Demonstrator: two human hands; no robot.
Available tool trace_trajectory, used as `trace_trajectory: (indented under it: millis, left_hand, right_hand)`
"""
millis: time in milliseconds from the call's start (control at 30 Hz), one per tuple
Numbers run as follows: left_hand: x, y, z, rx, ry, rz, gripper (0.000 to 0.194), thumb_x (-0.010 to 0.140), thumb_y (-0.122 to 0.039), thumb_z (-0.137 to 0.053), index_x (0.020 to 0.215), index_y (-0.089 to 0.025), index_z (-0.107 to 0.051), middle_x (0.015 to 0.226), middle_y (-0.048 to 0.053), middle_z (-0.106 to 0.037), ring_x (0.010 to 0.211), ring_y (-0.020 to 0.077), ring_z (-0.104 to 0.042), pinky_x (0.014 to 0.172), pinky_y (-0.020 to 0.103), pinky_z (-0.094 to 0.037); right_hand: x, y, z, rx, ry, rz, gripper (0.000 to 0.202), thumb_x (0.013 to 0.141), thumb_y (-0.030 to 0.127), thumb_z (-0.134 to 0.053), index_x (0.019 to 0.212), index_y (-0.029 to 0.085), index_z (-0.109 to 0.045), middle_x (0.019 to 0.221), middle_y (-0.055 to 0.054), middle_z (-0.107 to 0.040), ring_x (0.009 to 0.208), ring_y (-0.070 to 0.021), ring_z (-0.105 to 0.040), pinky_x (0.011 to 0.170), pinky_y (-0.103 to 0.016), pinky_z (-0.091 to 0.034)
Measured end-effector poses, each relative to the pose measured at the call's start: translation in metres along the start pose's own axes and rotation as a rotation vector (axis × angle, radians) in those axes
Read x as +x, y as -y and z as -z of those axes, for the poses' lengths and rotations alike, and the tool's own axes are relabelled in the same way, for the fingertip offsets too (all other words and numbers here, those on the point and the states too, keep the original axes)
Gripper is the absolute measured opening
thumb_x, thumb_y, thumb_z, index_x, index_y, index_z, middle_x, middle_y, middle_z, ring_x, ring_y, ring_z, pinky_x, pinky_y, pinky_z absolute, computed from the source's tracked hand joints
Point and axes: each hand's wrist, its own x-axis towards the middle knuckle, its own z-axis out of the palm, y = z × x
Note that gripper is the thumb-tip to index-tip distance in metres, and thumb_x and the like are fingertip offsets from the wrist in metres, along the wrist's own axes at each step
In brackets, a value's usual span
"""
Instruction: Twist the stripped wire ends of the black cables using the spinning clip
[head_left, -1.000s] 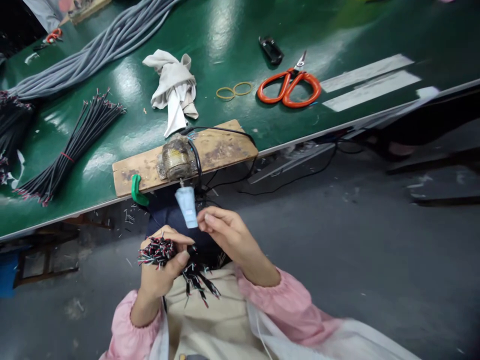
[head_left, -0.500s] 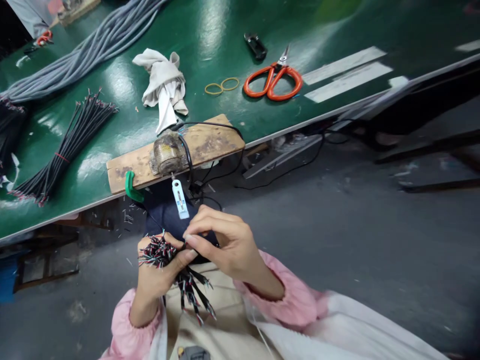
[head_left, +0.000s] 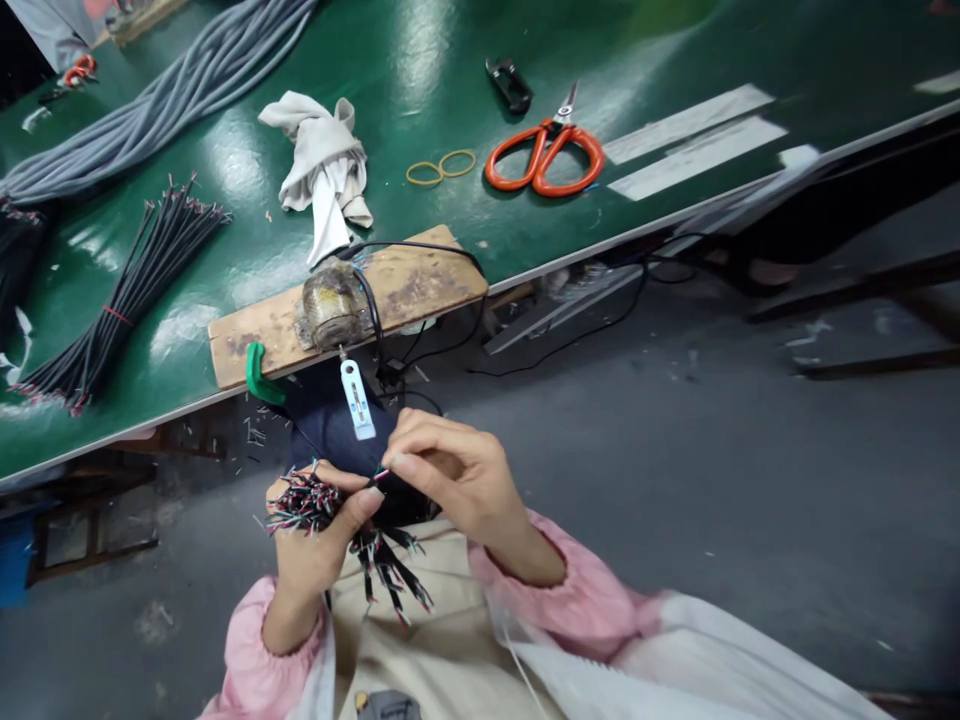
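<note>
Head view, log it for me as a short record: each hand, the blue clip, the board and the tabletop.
Left hand: holding a bunch of black wires with coloured ends
Right hand: thumb and finger at one wire's coloured end
Blue clip: at the tip of the motor-like unit
Wooden board: at the table edge, beneath that unit
Green tabletop: white cloth, orange-handled scissors, grey cables

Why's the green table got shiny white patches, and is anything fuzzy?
In the head view, the green table shows pale glare, probably from lamps above; in that view, the floor looks dim, the white sleeve at lower right looks soft, and the wire tips in the left hand blend together.
</note>
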Motion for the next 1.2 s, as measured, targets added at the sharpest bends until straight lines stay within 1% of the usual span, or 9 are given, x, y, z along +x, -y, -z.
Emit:
trace_trajectory:
  millis: [100, 200, 367, 467, 700, 867, 933, 1067, 1200]
  left_hand:
    - [0.001, -0.002, 0.001, -0.074, 0.046, 0.043, 0.01, 0.075, -0.03, -0.083, 0.07, -0.023, -0.079, 0.056, -0.003, -0.066, 0.045, 0.0107, -0.056, 0.047, 0.024, -0.045]
    - [0.002, -0.004, 0.001, -0.127, 0.091, 0.058, 0.008, 0.075, -0.027, -0.084, 0.07, -0.023, -0.079, 0.055, -0.004, -0.065, 0.044, 0.0096, -0.056, 0.046, 0.022, -0.043]
    - [0.006, -0.005, 0.0, -0.195, 0.096, 0.034, 0.007, 0.072, -0.024, -0.087, 0.071, -0.025, -0.08, 0.057, -0.004, -0.067, 0.045, 0.0085, -0.057, 0.047, 0.021, -0.043]
    - [0.008, -0.005, 0.0, -0.191, 0.068, 0.025, 0.009, 0.069, -0.023, -0.089, 0.069, -0.024, -0.079, 0.058, -0.004, -0.067, 0.046, 0.0086, -0.056, 0.047, 0.021, -0.043]
    - [0.008, -0.006, 0.003, -0.142, 0.081, 0.023, 0.009, 0.071, -0.022, -0.087, 0.068, -0.024, -0.079, 0.058, -0.004, -0.067, 0.047, 0.0095, -0.055, 0.049, 0.023, -0.042]
    - [0.007, -0.005, 0.005, -0.123, 0.101, 0.015, 0.009, 0.073, -0.021, -0.086, 0.07, -0.026, -0.08, 0.059, -0.005, -0.067, 0.048, 0.0086, -0.054, 0.049, 0.023, -0.041]
    - [0.008, -0.006, 0.006, -0.128, 0.116, 0.009, 0.009, 0.073, -0.02, -0.086, 0.071, -0.027, -0.08, 0.059, -0.006, -0.067, 0.049, 0.0083, -0.054, 0.049, 0.023, -0.041]
    - [0.011, -0.006, 0.005, -0.18, 0.144, -0.01, 0.01, 0.071, -0.02, -0.088, 0.071, -0.027, -0.08, 0.06, -0.005, -0.067, 0.049, 0.0087, -0.055, 0.048, 0.022, -0.041]
    - [0.012, -0.005, 0.004, -0.19, 0.15, -0.022, 0.01, 0.071, -0.02, -0.088, 0.071, -0.027, -0.08, 0.06, -0.005, -0.067, 0.049, 0.0091, -0.056, 0.048, 0.023, -0.042]
  right_hand:
    - [0.003, -0.008, 0.003, 0.028, 0.036, 0.076, 0.015, 0.096, 0.026, -0.063, 0.088, 0.02, -0.074, 0.078, -0.005, -0.074, 0.071, -0.0164, -0.064, 0.063, -0.03, -0.051]
    - [0.004, -0.015, -0.002, 0.062, 0.051, 0.141, 0.019, 0.097, 0.033, -0.063, 0.085, 0.021, -0.073, 0.075, -0.003, -0.071, 0.071, -0.0157, -0.063, 0.069, -0.032, -0.05]
    - [-0.001, -0.02, -0.014, 0.337, 0.092, -0.11, 0.037, 0.096, 0.049, -0.06, 0.073, 0.02, -0.066, 0.067, -0.001, -0.061, 0.064, -0.0139, -0.057, 0.06, -0.028, -0.046]
    - [-0.002, -0.019, -0.013, 0.368, 0.109, -0.178, 0.036, 0.095, 0.048, -0.062, 0.074, 0.019, -0.067, 0.069, -0.002, -0.062, 0.066, -0.0144, -0.057, 0.06, -0.028, -0.047]
    - [0.005, -0.015, 0.0, 0.061, 0.085, 0.127, 0.02, 0.098, 0.033, -0.061, 0.088, 0.02, -0.073, 0.075, -0.005, -0.072, 0.071, -0.0166, -0.061, 0.068, -0.033, -0.047]
    - [0.006, -0.015, 0.001, -0.005, 0.095, 0.2, 0.02, 0.1, 0.029, -0.058, 0.086, 0.02, -0.069, 0.075, -0.003, -0.07, 0.072, -0.0155, -0.061, 0.072, -0.033, -0.046]
    - [0.006, -0.015, 0.002, -0.001, 0.123, 0.167, 0.022, 0.101, 0.031, -0.057, 0.084, 0.019, -0.067, 0.074, -0.003, -0.069, 0.072, -0.0154, -0.061, 0.075, -0.034, -0.045]
    - [0.004, -0.014, 0.003, 0.152, 0.214, -0.018, 0.03, 0.101, 0.039, -0.055, 0.081, 0.019, -0.065, 0.073, -0.003, -0.066, 0.073, -0.0157, -0.058, 0.071, -0.032, -0.046]
    - [0.003, -0.013, 0.002, 0.191, 0.22, -0.09, 0.032, 0.1, 0.043, -0.055, 0.08, 0.019, -0.064, 0.073, -0.003, -0.065, 0.073, -0.0163, -0.057, 0.07, -0.032, -0.046]
